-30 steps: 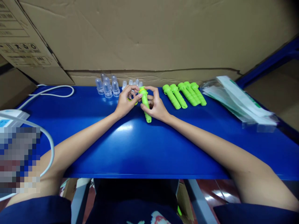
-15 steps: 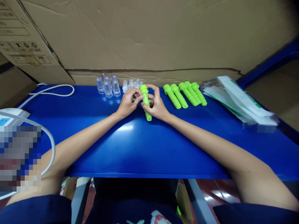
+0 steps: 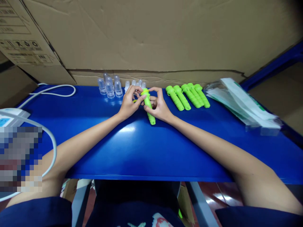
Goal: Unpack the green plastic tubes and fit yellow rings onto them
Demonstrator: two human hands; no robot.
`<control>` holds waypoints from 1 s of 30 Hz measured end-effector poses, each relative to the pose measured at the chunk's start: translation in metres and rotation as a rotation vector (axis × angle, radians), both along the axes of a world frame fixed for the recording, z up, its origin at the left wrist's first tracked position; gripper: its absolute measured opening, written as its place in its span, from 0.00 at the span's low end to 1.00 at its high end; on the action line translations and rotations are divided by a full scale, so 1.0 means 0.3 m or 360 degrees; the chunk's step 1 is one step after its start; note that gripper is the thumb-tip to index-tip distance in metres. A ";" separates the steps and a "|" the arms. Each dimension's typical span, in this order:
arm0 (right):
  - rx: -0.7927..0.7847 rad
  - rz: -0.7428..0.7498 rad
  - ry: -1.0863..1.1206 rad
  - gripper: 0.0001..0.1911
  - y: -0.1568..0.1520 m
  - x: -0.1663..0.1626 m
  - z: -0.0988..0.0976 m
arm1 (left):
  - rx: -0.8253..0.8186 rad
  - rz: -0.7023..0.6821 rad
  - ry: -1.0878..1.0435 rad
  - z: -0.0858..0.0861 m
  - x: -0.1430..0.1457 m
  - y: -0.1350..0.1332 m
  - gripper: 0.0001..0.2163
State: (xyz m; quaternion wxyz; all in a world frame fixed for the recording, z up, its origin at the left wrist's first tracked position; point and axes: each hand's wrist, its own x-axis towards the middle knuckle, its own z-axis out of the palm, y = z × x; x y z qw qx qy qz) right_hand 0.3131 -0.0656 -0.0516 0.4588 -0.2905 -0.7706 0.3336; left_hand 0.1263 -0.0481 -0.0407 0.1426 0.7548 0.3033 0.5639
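A lime-green, flashlight-shaped tube (image 3: pixel 148 105) is held between my two hands above the blue table, its wider head up and its narrow end tilted toward me. My right hand (image 3: pixel 159 104) is closed around its right side, thumb on the body and index finger at the head. My left hand (image 3: pixel 131 102) pinches at the head's left side, thumb and fingertips close together. A small yellow-green bit (image 3: pixel 134 101) shows under the left fingers; I cannot make out what it is. Clear domed plastic cups (image 3: pixel 110 90) and smaller clear caps (image 3: pixel 127 85) stand behind my left hand.
Several matching green tubes (image 3: pixel 175 98) lie side by side to the right. Flat plastic packaging (image 3: pixel 246 104) rests at the right edge. A power strip (image 3: pixel 15 116) and white cable (image 3: pixel 54 142) are at the left. Cardboard (image 3: pixel 151 37) walls off the back of the table (image 3: pixel 146 151).
The tube has tilted slightly, its lower end swinging a little to the right and toward me, its head dipping slightly. Both hands keep nearly the same place and grip.
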 end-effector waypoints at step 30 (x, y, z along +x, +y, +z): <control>-0.0632 0.0040 0.0272 0.37 -0.006 -0.014 0.055 | -0.0273 -0.0140 -0.0043 0.008 0.011 0.001 0.09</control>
